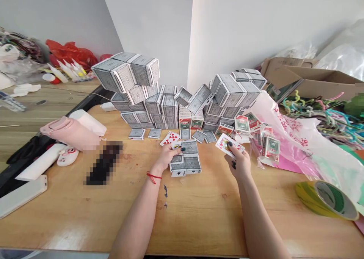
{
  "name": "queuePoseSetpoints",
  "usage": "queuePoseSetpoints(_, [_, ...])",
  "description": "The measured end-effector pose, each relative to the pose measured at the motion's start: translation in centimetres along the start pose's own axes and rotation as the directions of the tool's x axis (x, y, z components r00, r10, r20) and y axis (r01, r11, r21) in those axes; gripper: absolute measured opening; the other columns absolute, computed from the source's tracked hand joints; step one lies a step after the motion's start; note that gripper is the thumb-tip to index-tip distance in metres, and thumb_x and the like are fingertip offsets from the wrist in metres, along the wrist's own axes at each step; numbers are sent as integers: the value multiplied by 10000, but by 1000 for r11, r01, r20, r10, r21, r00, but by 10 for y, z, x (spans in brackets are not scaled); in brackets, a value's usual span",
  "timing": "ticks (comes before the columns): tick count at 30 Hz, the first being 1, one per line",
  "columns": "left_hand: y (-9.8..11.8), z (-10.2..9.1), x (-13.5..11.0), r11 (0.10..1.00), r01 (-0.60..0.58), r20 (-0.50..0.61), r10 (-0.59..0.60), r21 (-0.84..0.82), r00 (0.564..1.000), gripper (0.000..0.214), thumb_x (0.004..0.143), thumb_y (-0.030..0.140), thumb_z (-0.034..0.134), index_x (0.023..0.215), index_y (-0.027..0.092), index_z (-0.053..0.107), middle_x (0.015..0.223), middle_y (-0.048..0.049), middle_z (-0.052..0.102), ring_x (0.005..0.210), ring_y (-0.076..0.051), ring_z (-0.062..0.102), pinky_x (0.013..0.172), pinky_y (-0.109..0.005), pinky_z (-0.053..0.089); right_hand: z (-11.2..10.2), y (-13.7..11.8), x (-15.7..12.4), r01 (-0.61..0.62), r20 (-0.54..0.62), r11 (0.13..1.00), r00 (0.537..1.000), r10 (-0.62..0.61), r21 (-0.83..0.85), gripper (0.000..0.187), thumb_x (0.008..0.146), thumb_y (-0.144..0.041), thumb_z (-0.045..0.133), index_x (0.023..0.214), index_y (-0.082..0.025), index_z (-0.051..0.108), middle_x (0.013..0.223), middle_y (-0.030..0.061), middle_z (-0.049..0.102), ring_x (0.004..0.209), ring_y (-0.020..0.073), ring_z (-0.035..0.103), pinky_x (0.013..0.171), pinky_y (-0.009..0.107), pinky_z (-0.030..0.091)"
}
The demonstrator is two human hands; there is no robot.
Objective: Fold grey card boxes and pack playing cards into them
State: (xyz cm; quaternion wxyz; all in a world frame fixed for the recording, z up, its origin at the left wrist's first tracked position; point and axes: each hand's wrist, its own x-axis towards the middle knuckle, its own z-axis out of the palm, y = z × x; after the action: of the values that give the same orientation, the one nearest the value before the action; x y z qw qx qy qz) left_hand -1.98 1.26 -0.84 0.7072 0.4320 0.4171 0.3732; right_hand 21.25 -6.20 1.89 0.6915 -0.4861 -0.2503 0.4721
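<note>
My left hand (167, 156) is closed on a small block of folded playing cards (186, 158) that rests on the wooden table (199, 209). A red string circles that wrist. My right hand (238, 161) pinches a single face-up playing card (226, 144) just above the table, a hand's width right of the block. Behind both hands rises a large stack of card cubes (170, 96) with grey patterned backs. A red hearts card (170, 138) lies face up in front of the stack.
Card boxes (241, 123) and a pink-white plastic bag (295, 138) lie right of the stack. A green-yellow tape roll (327, 198) sits at the right edge. A cardboard box (307, 81) and pipe cleaners (321, 111) are behind. Pink bottle (69, 132) and paper rolls at left.
</note>
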Motion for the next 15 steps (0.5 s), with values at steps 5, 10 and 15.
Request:
queuePoseSetpoints(5, [-5,8,1,980,-198,-149,193,-17,970,275,603,332,689,768,116,649,751,-42,661,675,-160,603,631,-271,476,11,12,-4,-49,155,996,986,59,-69,267,718,-401,610,628,-151,582,466,9,562,323,90,435,288,204,314])
queuePoseSetpoints(10, [4,29,-17,861,-474,143,454,183,880,415,758,324,546,1140,164,538,1202,-102,530,1099,-242,487,928,-372,383,26,24,-16,-60,377,992,921,99,-114,277,717,-384,620,908,-186,653,998,82,656,913,249,605,773,364,487])
queuePoseSetpoints(15, [7,52,-37,529,-669,390,549,522,739,582,764,326,527,1309,240,343,1415,-87,240,1267,-277,261,1025,-435,234,30,21,-22,-39,478,998,877,59,-51,355,704,-398,624,998,-200,642,1195,103,554,1150,284,453,927,418,382])
